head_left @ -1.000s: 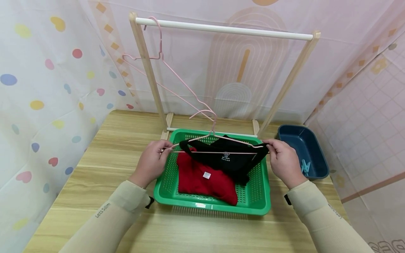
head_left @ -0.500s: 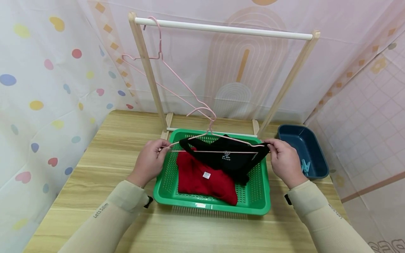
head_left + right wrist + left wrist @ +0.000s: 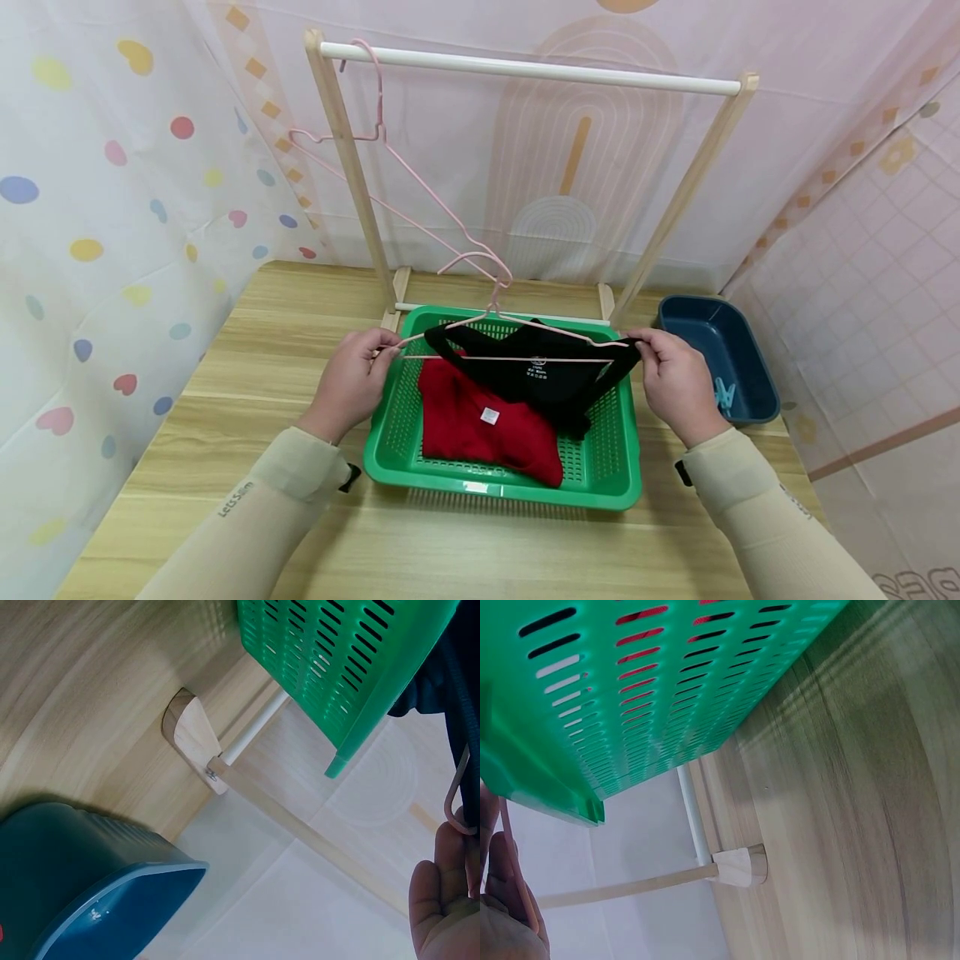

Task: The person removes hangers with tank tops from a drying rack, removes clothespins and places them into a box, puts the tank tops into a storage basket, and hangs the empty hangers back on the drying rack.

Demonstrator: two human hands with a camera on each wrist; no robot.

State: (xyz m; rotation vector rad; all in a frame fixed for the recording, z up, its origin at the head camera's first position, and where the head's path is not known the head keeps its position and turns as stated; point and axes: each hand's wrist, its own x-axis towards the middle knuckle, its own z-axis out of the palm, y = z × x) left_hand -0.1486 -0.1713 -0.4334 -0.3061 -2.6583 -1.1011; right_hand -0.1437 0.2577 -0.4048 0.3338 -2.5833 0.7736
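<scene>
In the head view my left hand [image 3: 351, 382] pinches the left end of a pink clothes hanger [image 3: 496, 302] between thumb and fingers. The hanger lies level over the green basket [image 3: 540, 493], hook up. A black garment [image 3: 557, 393] has one strap looped over each side of it. My right hand [image 3: 677, 385] pinches that garment's strap at the hanger's right end. The body of the black garment droops into the basket, next to a folded red garment [image 3: 476, 429] with a white label. In the right wrist view the hanger's curved end [image 3: 452, 799] shows beside the fingers.
Behind the basket stands a wooden rack with a white rail [image 3: 525, 68]. Another pink hanger [image 3: 424, 181] hangs at its left end. A dark blue bin [image 3: 701, 317] with light blue clothespins [image 3: 723, 394] sits to the right on the wooden table [image 3: 247, 367].
My left hand has drawn slightly left with the hanger, whose hook has shifted left too. The right hand has barely moved, still gripping the black strap.
</scene>
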